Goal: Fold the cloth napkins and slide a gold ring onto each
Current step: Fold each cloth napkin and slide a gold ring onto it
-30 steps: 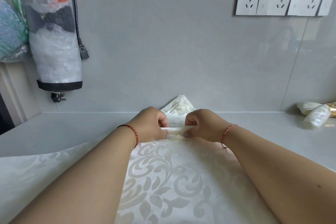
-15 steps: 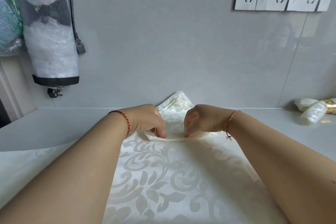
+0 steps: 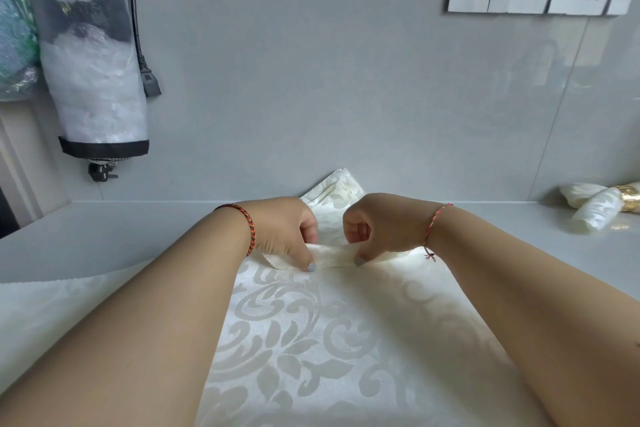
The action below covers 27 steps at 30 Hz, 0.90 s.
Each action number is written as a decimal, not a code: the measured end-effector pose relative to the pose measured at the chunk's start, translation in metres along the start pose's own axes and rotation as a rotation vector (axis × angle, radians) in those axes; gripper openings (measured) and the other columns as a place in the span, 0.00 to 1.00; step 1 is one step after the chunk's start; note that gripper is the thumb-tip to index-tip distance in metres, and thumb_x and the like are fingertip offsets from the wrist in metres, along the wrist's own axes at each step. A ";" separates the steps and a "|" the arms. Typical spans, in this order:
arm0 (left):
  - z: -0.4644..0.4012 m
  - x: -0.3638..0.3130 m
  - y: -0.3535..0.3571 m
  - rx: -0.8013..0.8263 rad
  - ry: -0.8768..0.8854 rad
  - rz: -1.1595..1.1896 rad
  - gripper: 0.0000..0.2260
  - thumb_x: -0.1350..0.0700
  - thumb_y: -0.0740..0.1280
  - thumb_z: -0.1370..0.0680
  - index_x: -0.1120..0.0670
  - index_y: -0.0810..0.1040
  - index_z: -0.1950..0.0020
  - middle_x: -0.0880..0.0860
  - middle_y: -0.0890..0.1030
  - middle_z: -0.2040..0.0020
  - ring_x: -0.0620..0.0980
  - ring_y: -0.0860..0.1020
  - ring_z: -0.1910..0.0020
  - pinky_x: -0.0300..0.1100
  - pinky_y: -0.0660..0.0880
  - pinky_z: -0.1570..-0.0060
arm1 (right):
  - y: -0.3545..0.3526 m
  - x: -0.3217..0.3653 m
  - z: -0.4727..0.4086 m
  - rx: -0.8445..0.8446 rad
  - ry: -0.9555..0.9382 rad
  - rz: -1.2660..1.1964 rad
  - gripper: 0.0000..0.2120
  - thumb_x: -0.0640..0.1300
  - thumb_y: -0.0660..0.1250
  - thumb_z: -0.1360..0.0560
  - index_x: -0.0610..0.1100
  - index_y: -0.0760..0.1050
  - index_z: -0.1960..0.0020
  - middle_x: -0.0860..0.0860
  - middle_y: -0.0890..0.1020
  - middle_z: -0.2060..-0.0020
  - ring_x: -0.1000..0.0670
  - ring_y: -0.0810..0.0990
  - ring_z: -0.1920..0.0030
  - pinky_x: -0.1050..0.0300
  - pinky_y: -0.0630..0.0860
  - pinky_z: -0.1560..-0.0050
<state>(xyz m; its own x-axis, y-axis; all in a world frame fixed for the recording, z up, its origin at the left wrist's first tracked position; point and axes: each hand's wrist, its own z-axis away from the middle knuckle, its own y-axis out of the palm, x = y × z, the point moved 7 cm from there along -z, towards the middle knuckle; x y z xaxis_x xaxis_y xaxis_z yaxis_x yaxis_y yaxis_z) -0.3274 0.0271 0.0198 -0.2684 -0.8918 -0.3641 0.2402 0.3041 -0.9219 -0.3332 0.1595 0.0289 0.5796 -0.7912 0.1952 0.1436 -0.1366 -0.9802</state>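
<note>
A grey bench (image 3: 519, 246) meets a tiled wall. The damask napkin (image 3: 311, 340) lies spread toward the person, its rolled far fold (image 3: 334, 258) running left-right. The left hand (image 3: 282, 230) and right hand (image 3: 384, 227) pinch it, equally near. One finished ringed napkin (image 3: 594, 211) lies far right; another napkin's corner (image 3: 337, 189) shows behind.

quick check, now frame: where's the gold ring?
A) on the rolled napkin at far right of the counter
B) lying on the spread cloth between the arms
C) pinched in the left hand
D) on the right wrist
A: the gold ring sits around a rolled napkin at the counter's far right, while the left hand and right hand both pinch a fold of the cloth.
</note>
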 end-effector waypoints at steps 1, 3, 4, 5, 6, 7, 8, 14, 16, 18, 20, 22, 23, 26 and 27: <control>-0.001 -0.002 0.000 -0.002 0.011 -0.005 0.08 0.53 0.77 0.35 0.46 0.78 0.68 0.38 0.74 0.75 0.39 0.72 0.73 0.34 0.68 0.69 | -0.001 0.004 0.000 -0.012 -0.013 0.033 0.11 0.44 0.74 0.33 0.53 0.72 0.65 0.58 0.76 0.69 0.59 0.73 0.69 0.64 0.69 0.69; 0.000 -0.006 0.001 0.018 0.021 -0.025 0.09 0.56 0.75 0.35 0.44 0.78 0.70 0.38 0.75 0.75 0.40 0.72 0.73 0.36 0.69 0.69 | 0.000 0.011 0.001 -0.001 -0.025 0.098 0.11 0.40 0.70 0.33 0.52 0.71 0.68 0.57 0.75 0.70 0.59 0.72 0.71 0.64 0.67 0.72; 0.001 -0.007 0.002 0.041 0.017 -0.043 0.10 0.57 0.74 0.35 0.44 0.78 0.71 0.38 0.75 0.74 0.40 0.72 0.72 0.37 0.69 0.68 | 0.001 0.014 0.002 0.024 -0.025 0.121 0.11 0.39 0.69 0.33 0.52 0.71 0.68 0.57 0.74 0.71 0.58 0.71 0.71 0.63 0.67 0.72; 0.001 -0.007 0.003 0.069 0.008 -0.065 0.10 0.58 0.74 0.35 0.43 0.78 0.71 0.39 0.76 0.73 0.40 0.72 0.71 0.37 0.69 0.68 | 0.003 0.017 0.002 0.058 -0.022 0.135 0.11 0.38 0.69 0.33 0.52 0.71 0.68 0.57 0.75 0.70 0.57 0.72 0.70 0.61 0.70 0.70; 0.002 -0.007 0.004 0.097 -0.002 -0.088 0.11 0.58 0.73 0.34 0.43 0.79 0.70 0.39 0.76 0.73 0.40 0.73 0.70 0.36 0.69 0.67 | 0.004 0.019 0.003 0.097 -0.016 0.140 0.11 0.37 0.69 0.33 0.52 0.72 0.68 0.57 0.75 0.70 0.56 0.73 0.69 0.58 0.73 0.66; 0.003 -0.007 0.004 0.127 -0.015 -0.109 0.11 0.59 0.73 0.34 0.42 0.80 0.70 0.39 0.76 0.72 0.40 0.74 0.69 0.35 0.70 0.66 | 0.005 0.020 0.004 0.133 -0.010 0.138 0.11 0.37 0.69 0.33 0.52 0.74 0.68 0.57 0.76 0.69 0.55 0.74 0.68 0.55 0.76 0.62; 0.004 -0.008 0.005 0.156 -0.023 -0.129 0.11 0.59 0.73 0.34 0.42 0.81 0.68 0.38 0.77 0.73 0.38 0.74 0.69 0.34 0.69 0.65 | 0.005 0.021 0.006 0.161 -0.002 0.129 0.11 0.37 0.69 0.34 0.52 0.75 0.68 0.57 0.77 0.69 0.55 0.74 0.67 0.52 0.78 0.58; 0.012 -0.010 0.003 0.277 -0.097 -0.118 0.05 0.45 0.75 0.32 0.45 0.85 0.63 0.40 0.82 0.63 0.42 0.76 0.59 0.36 0.71 0.54 | -0.001 0.011 0.016 0.269 0.062 -0.003 0.04 0.53 0.73 0.35 0.56 0.82 0.60 0.53 0.84 0.62 0.60 0.77 0.65 0.54 0.77 0.55; 0.011 -0.011 0.001 0.248 -0.109 -0.154 0.07 0.43 0.76 0.33 0.44 0.85 0.64 0.43 0.84 0.58 0.43 0.79 0.55 0.37 0.73 0.50 | 0.000 0.007 0.014 0.248 0.058 0.002 0.05 0.53 0.75 0.35 0.55 0.82 0.61 0.52 0.84 0.62 0.58 0.77 0.63 0.49 0.78 0.51; 0.008 -0.013 0.004 0.232 -0.095 -0.198 0.08 0.44 0.79 0.35 0.45 0.83 0.65 0.43 0.83 0.60 0.41 0.78 0.57 0.36 0.73 0.56 | 0.005 0.003 0.013 0.237 0.050 0.017 0.08 0.53 0.77 0.35 0.54 0.79 0.62 0.56 0.82 0.63 0.57 0.77 0.62 0.50 0.77 0.50; 0.008 -0.013 0.007 0.241 -0.088 -0.234 0.11 0.45 0.79 0.36 0.46 0.81 0.59 0.42 0.80 0.61 0.41 0.76 0.61 0.36 0.71 0.60 | 0.008 -0.004 0.012 0.242 0.073 0.026 0.11 0.56 0.77 0.37 0.57 0.75 0.61 0.61 0.79 0.61 0.58 0.77 0.59 0.52 0.76 0.50; 0.009 -0.012 0.006 0.258 -0.101 -0.247 0.16 0.46 0.79 0.35 0.46 0.79 0.52 0.42 0.78 0.59 0.42 0.76 0.60 0.36 0.72 0.58 | 0.009 -0.010 0.012 0.266 0.104 0.034 0.13 0.59 0.77 0.38 0.60 0.74 0.60 0.62 0.78 0.59 0.57 0.78 0.55 0.50 0.78 0.47; 0.009 -0.011 0.006 0.266 -0.107 -0.250 0.17 0.47 0.79 0.35 0.46 0.79 0.51 0.42 0.78 0.58 0.42 0.77 0.58 0.37 0.73 0.56 | 0.010 -0.011 0.012 0.280 0.111 0.037 0.13 0.59 0.77 0.38 0.60 0.74 0.60 0.62 0.79 0.59 0.56 0.79 0.54 0.48 0.78 0.46; 0.013 -0.010 0.005 0.272 -0.125 -0.290 0.16 0.46 0.79 0.34 0.44 0.77 0.51 0.42 0.78 0.57 0.43 0.77 0.54 0.38 0.73 0.52 | 0.011 -0.011 0.013 0.304 0.122 0.074 0.12 0.59 0.76 0.38 0.59 0.74 0.63 0.62 0.79 0.61 0.54 0.78 0.55 0.44 0.78 0.44; 0.014 -0.009 0.006 0.273 -0.133 -0.302 0.15 0.45 0.78 0.34 0.44 0.77 0.52 0.41 0.78 0.57 0.43 0.77 0.54 0.38 0.73 0.52 | 0.011 -0.011 0.013 0.316 0.127 0.086 0.11 0.59 0.76 0.37 0.59 0.74 0.64 0.62 0.78 0.61 0.54 0.78 0.55 0.44 0.78 0.44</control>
<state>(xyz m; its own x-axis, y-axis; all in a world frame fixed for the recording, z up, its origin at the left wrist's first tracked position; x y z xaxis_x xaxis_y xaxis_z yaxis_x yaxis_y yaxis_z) -0.3105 0.0318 0.0194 -0.2462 -0.9681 -0.0460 0.4117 -0.0615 -0.9092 -0.3271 0.1743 0.0161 0.4986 -0.8624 0.0871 0.3515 0.1093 -0.9298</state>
